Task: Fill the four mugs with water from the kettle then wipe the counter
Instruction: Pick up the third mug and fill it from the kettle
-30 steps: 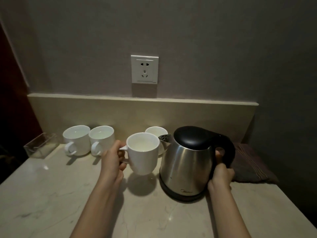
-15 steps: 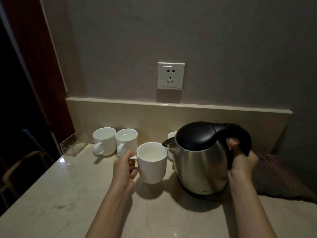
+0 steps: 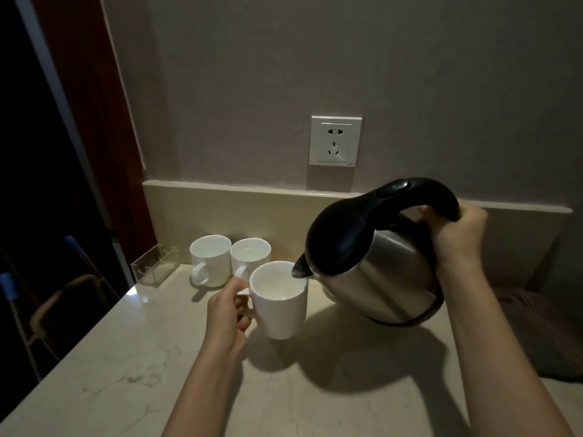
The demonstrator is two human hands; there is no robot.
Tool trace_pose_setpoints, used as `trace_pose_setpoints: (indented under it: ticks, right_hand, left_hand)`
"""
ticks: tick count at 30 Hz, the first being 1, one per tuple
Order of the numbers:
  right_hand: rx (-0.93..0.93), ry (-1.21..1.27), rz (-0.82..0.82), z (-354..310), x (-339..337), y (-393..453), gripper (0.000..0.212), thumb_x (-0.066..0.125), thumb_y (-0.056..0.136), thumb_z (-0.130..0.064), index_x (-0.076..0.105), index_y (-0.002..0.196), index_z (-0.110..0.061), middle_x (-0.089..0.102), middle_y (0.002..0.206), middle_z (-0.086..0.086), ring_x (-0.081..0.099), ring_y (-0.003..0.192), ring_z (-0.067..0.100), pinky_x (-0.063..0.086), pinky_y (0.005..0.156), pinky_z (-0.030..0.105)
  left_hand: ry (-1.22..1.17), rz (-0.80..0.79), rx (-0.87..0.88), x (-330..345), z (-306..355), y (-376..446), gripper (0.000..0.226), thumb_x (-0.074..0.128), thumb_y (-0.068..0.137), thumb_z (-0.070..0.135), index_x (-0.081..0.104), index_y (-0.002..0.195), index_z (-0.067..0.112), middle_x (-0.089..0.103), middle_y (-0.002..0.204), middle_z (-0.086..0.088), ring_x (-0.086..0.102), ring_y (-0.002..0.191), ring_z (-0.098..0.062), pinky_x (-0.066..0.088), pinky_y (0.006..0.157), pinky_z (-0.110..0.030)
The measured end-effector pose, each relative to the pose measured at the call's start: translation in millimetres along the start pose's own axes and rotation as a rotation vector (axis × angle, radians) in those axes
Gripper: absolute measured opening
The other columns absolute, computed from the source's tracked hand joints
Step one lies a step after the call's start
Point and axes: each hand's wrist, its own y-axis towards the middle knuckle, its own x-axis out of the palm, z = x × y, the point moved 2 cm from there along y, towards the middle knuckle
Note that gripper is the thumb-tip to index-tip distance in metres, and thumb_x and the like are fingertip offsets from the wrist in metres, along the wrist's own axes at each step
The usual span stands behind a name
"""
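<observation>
My left hand (image 3: 227,310) grips the handle of a white mug (image 3: 279,305) and holds it above the marble counter (image 3: 315,389). My right hand (image 3: 457,234) grips the black handle of a steel kettle (image 3: 378,263), lifted and tilted left. The kettle's spout sits over the mug's rim. Two more white mugs (image 3: 210,259) (image 3: 250,255) stand side by side at the back left. A fourth mug is hidden behind the kettle.
A clear plastic holder (image 3: 154,265) stands at the counter's back left corner. A dark folded cloth (image 3: 536,335) lies at the right. A wall socket (image 3: 336,141) is above the backsplash. The counter's left edge drops to a dark floor with a chair.
The kettle has risen off the counter and tipped left until its spout is over the held mug. My view has shifted left and down.
</observation>
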Motion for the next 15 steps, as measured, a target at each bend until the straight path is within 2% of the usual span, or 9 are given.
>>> trace_pose_setpoints:
  ticks: [6,12,15]
  right_hand:
    - [-0.027,-0.103,-0.035,-3,4,3,0.028,0.062,0.081,-0.006,0.059,0.061,-0.025,0.058,0.066,-0.002,0.057,0.072,0.019,0.053,0.077,0.047]
    - [-0.104,-0.181,-0.071,-14,7,4,0.021,0.065,0.076,-0.019,0.057,0.057,-0.022,0.057,0.062,0.001,0.057,0.068,0.021,0.052,0.07,0.048]
    - [-0.148,-0.221,-0.07,-20,10,5,0.019,0.062,0.069,-0.028,0.06,0.06,-0.011,0.059,0.063,0.014,0.055,0.065,0.024,0.051,0.067,0.048]
  left_hand:
    - [0.023,0.003,-0.005,-2,-2,2,0.027,0.047,0.077,0.003,0.033,0.057,0.016,0.019,0.04,0.01,0.013,0.033,-0.005,0.007,0.034,-0.016]
    - [0.038,-0.005,-0.019,-3,-4,0,0.026,0.047,0.081,0.006,0.042,0.057,0.012,0.023,0.04,0.008,0.016,0.032,-0.005,0.008,0.034,-0.016]
    - [0.036,-0.013,-0.028,-1,-5,-1,0.023,0.048,0.082,0.007,0.045,0.06,0.011,0.024,0.039,0.009,0.016,0.032,-0.004,0.009,0.033,-0.016]
